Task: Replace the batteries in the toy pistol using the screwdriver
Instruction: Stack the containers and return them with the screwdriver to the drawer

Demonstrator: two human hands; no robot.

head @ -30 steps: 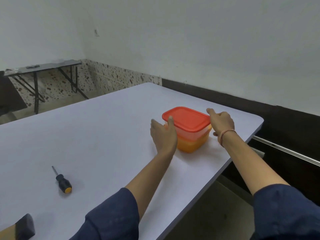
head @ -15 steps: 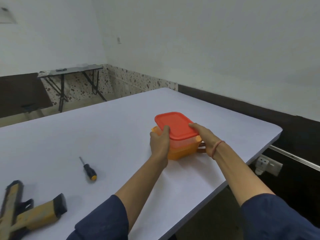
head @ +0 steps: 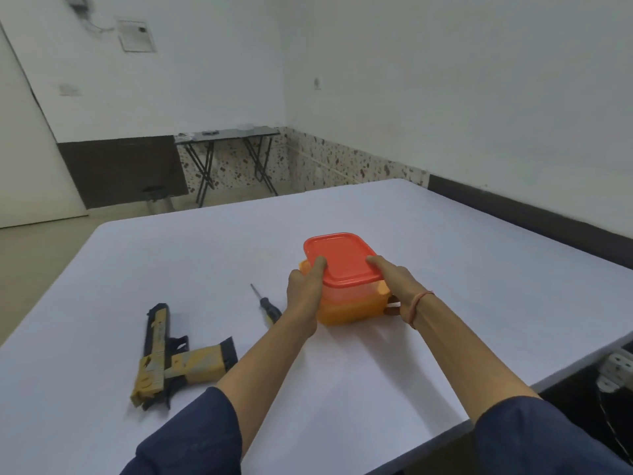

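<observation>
Two-handed grip on box (head: 342, 262) holds: L hand (head: 305, 293), R hand (head: 397, 286) curled round sides; box now nearer screwdriver (head: 262, 298), pistol (head: 161, 354).

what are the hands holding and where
The red-lidded orange container: left hand grips its left side, right hand its right side, thumbs on the lid.

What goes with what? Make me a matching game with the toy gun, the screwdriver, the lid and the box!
Things:
1. toy pistol
2. screwdriver
3. lid
4. box

Clues:
A. red, on top
B. orange, held between the left hand and the right hand
C. lying farthest left on the table
D. partly hidden behind the left wrist

Pairs: 1-C, 2-D, 3-A, 4-B
</observation>
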